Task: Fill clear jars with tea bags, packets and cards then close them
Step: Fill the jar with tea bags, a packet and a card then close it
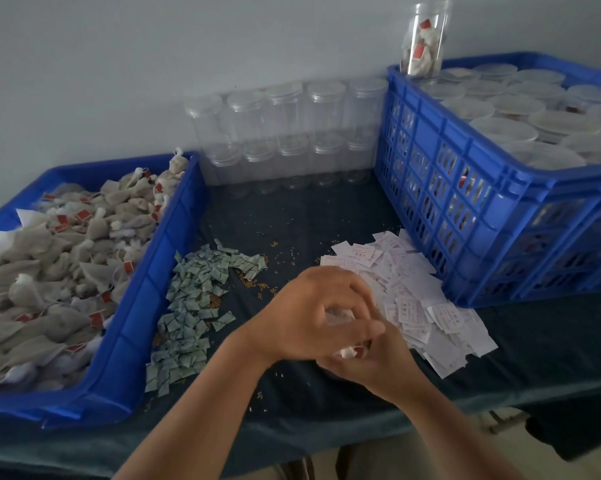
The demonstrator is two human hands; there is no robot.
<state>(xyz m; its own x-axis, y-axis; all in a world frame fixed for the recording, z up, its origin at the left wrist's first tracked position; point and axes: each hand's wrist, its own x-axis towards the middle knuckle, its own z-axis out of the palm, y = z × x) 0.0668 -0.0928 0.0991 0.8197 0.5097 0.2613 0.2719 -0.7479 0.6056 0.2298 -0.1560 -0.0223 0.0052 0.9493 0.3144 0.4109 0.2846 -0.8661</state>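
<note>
The left hand (313,313) curls down over the top of a blurred clear jar (337,315), and the right hand (378,365) grips it from beneath, above the bench (292,209). Packets (188,306) lie just left of the hands and cards (416,292) just right, against the crate (500,202). Tea bags (50,271) fill the tray (136,323).

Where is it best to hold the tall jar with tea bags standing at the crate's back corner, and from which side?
Probably grip the jar round its clear wall, about halfway up, coming from the left: it stands upright, tall and round, and lidded jars in the crate crowd its right.
</note>
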